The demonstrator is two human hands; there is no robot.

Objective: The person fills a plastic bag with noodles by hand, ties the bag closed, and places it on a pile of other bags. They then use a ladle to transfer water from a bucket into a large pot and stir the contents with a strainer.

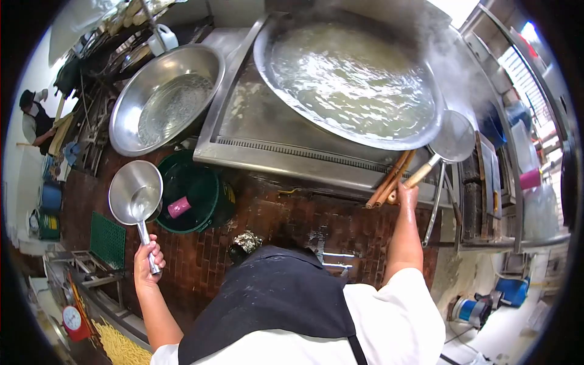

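My left hand (pixel 148 263) is closed round the metal handle of a large dipper (pixel 135 193), its bowl tipped up and facing me. Under the dipper's right side stands a dark green bucket (pixel 213 201) with a pink cup (pixel 179 207) in it. On the right, my right hand (pixel 406 196) wraps round the wooden handle of a mesh skimmer (pixel 452 135), at the front edge of the stove. Brown wooden sticks (pixel 387 182) lie beside that hand. Steam rises from the big pot (pixel 283 100) of cloudy, bubbling liquid behind it.
A wide steel basin (pixel 125 125) with clear liquid stands left of the steel stove (pixel 243 131). At lower left are yellow noodle-like strands (pixel 121 344) and a red dial scale (pixel 74 325). Another person (pixel 41 121) works at far left. The brick floor (pixel 274 213) looks wet.
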